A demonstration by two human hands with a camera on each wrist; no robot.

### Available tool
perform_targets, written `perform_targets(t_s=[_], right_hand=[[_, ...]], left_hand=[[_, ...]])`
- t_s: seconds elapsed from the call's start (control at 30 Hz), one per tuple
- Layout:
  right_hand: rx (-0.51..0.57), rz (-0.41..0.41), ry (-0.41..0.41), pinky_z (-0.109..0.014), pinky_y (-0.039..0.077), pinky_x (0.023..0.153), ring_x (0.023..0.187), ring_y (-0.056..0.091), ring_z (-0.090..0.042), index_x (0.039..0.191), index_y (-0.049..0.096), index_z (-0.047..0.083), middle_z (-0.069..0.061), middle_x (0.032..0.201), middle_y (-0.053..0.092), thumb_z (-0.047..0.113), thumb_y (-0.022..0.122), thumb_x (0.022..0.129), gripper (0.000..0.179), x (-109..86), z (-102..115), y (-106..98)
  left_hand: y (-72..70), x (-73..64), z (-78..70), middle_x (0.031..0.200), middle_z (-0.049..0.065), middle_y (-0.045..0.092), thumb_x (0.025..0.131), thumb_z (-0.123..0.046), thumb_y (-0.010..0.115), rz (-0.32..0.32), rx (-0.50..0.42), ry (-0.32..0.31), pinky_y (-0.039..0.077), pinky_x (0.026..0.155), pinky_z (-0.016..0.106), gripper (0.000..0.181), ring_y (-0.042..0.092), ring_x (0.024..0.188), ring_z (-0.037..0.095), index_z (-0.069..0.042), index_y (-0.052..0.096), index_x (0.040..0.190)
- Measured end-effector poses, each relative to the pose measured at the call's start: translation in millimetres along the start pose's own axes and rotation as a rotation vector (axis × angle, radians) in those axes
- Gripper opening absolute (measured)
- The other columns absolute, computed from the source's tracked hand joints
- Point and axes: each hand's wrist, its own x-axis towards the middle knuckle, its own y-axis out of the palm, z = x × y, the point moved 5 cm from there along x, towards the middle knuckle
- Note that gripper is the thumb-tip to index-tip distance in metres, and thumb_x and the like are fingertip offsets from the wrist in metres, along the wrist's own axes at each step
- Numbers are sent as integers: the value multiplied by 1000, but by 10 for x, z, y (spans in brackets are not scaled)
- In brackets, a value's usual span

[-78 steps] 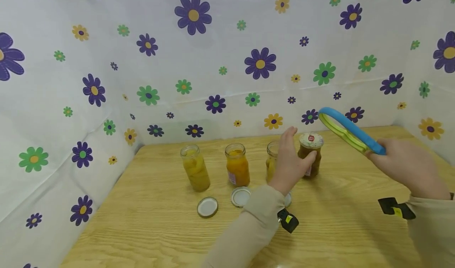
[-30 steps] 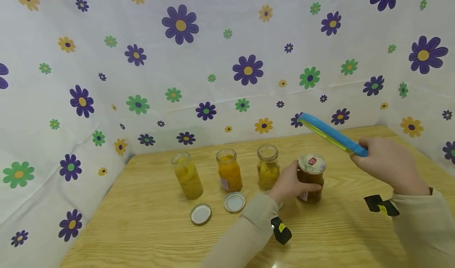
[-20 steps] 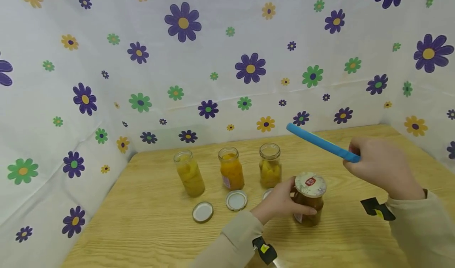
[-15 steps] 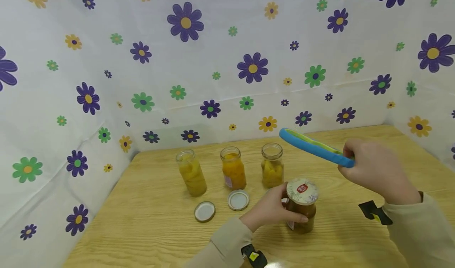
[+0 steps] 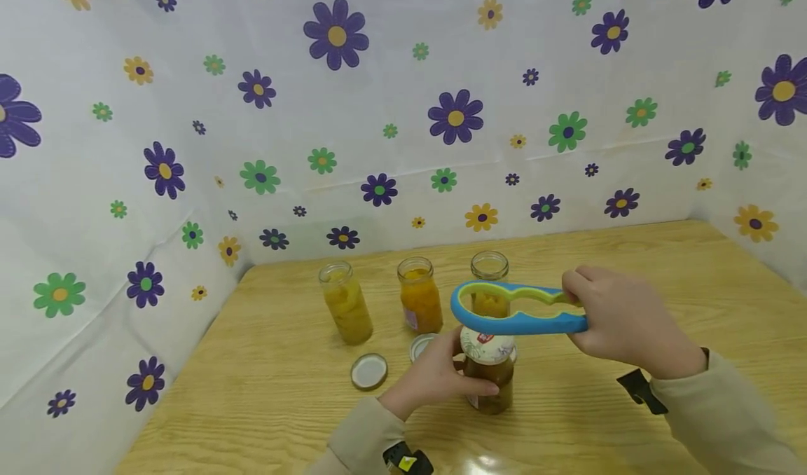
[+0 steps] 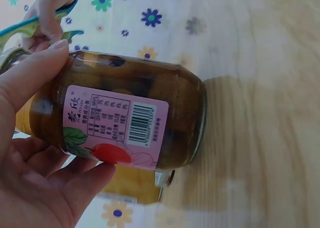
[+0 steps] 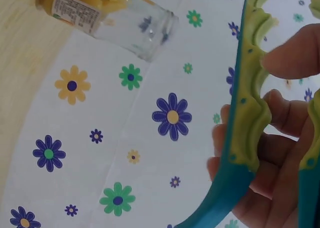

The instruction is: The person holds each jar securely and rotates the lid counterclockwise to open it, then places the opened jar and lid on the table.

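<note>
In the head view my left hand [image 5: 438, 373] grips a lidded glass jar [image 5: 494, 378] from its left side, with the thumb across the front. The jar stands upright under a pale patterned lid [image 5: 485, 349]. Brown contents and a pink label [image 6: 115, 128] show in the left wrist view. My right hand [image 5: 624, 321] holds the handle ends of a blue and yellow-green jar opener [image 5: 523, 324]. Its rounded loop sits just above the lid and overlaps it in view; whether they touch, I cannot tell. Fingers and thumb lie around the handles in the right wrist view.
Behind stand uncapped jars: a tall yellow one [image 5: 348, 310], an orange one [image 5: 420, 303] and another [image 5: 490, 268] partly covered by the opener. Loose lids [image 5: 368, 371] lie on the wooden table [image 5: 252, 363]. Flowered cloth [image 5: 391, 76] encloses the back and sides.
My left hand has taken hold of the brown jar and brought it forward and left. The jar opener has come down and left to the lid, turning its loop toward view.
</note>
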Motion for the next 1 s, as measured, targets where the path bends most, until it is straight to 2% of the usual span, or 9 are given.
perform_targets(t_s=[0.13,0.27,0.6,1.0], right_hand=[[-29,-38,-62,-21,26,39,53,32,-9,69,41,15,6,63,37,14,63,51,28,19,76,73],[-54,-57,-107,-21,27,40,54,33,-11,70,42,13,5,64,36,14,62,49,29,31,151,135],[-97,-52,-138,-22,30,42,56,34,-13,74,44,9,0,68,40,16,63,49,32,45,225,229],[-129,-74,-168,-22,30,42,56,35,-15,76,45,7,-2,69,42,14,59,48,32,50,292,317]], left_hand=[[-115,-58,25,116,-6,52,71,-11,75,-32,50,-25,43,81,25,61,50,104,12,-20,45,123],[-202,-71,49,114,-7,53,70,-15,76,-33,93,-32,43,81,26,59,50,102,11,-20,48,121],[-273,-79,80,114,-4,54,69,-7,75,-31,7,-45,44,82,24,61,50,103,13,-16,48,123],[-273,-98,81,112,-3,55,68,-6,76,-49,-23,-60,44,81,26,62,53,99,11,-17,49,123]])
